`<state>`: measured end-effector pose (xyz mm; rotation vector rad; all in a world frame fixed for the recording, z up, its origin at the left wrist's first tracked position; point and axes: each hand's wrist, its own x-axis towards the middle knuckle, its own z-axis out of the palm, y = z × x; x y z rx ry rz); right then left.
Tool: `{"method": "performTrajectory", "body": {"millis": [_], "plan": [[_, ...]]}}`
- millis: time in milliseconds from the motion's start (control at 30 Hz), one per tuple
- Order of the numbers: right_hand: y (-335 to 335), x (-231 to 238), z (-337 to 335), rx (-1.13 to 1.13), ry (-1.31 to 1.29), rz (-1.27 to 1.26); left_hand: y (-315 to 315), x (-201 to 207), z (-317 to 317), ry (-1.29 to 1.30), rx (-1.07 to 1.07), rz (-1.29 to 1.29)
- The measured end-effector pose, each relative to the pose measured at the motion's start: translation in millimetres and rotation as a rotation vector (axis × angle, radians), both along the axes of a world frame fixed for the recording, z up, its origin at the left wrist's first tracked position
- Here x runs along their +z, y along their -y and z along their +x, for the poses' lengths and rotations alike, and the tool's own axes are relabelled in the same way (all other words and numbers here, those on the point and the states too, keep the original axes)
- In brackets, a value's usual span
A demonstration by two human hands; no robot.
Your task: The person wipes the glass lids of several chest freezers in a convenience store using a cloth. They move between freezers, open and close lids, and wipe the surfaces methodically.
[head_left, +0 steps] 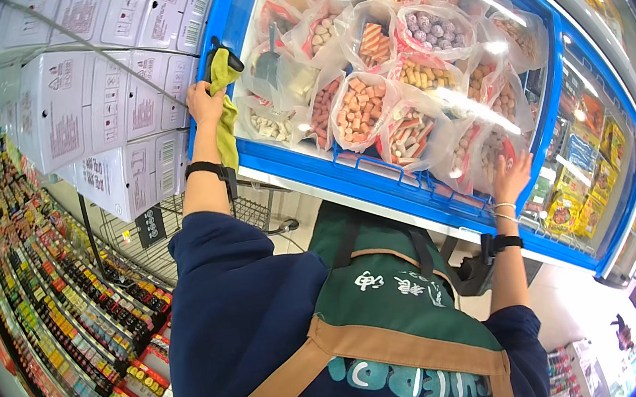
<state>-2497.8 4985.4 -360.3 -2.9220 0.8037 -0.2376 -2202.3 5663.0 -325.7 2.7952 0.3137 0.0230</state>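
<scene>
In front of me is a chest freezer with a blue frame [289, 158] and a glass lid. At its left edge my left hand [205, 102] is closed around a yellow-green cloth [225, 118], which hangs down over the frame. A dark handle-like piece [231, 59] sticks out beside the cloth's upper end. My right hand [511, 175] rests with its fingers spread on the glass, near the right front corner of this lid. Beneath the glass lie plastic bags of frozen food, among them pink-orange cubes [360, 108], frosted purplish balls [434, 29] and striped sticks [375, 42].
White cartons [100, 99] are stacked left of the freezer, above a wire cart [251, 211]. Shelves of small packages [52, 314] line the left. A second freezer section with yellow packets [568, 206] adjoins on the right. I wear a green apron [394, 285].
</scene>
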Motion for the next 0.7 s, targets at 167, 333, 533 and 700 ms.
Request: {"method": "performTrajectory", "body": {"millis": [167,333,533,700], "plan": [[-45.7,-2.2,7.5,-0.033,-0.045,-0.130,2.2,-11.3,-8.3,0.032,0.060,0.016],[-13.5,0.4,-8.2,-0.006,-0.012,-0.059,31.1,8.8,-18.7,-0.030,0.021,-0.046],[25.1,10.0,-24.6,-0.224,-0.287,-0.148,70.3,18.1,-48.4,-0.015,-0.136,-0.193],[-29.3,13.5,-2.0,-0.245,-0.194,-0.184,58.2,27.8,-40.6,-0.332,-0.128,-0.641]]}}
